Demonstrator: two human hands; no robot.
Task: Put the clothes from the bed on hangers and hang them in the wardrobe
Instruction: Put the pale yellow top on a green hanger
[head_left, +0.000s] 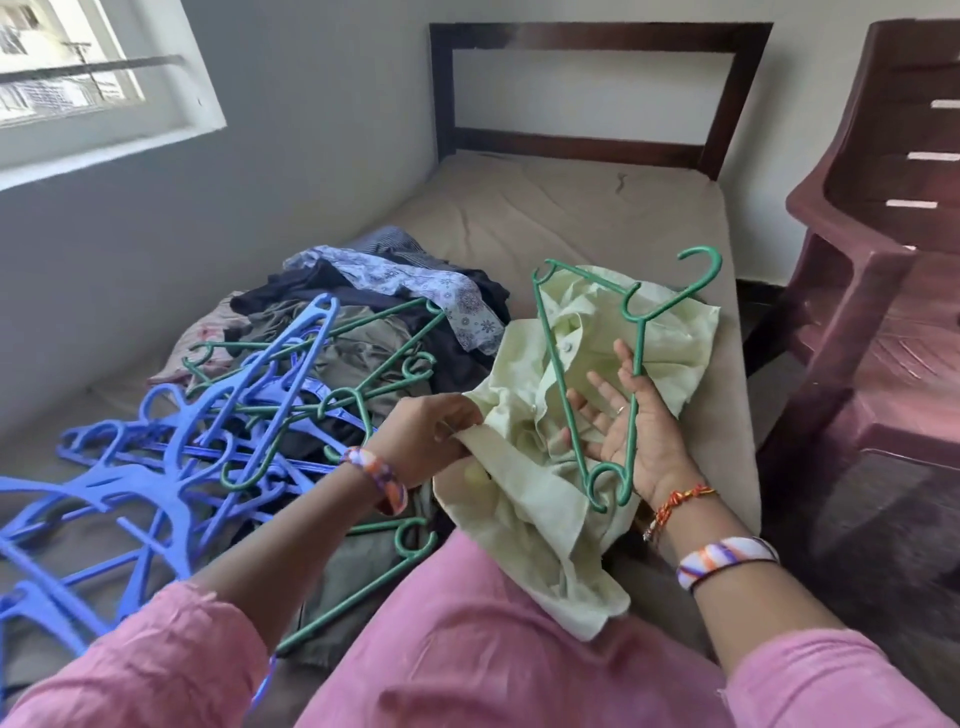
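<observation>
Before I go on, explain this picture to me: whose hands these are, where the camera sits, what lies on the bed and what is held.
There is no machine here. A person wears a camera on the head, so you look forward and down at their own two hands. The left hand pinches the edge of a pale green shirt. The right hand lies palm up, fingers fairly straight, with a green hanger resting against it over the shirt. On the bed lie a pile of clothes, blue hangers and more green hangers. A brown plastic chair stands on the right.
</observation>
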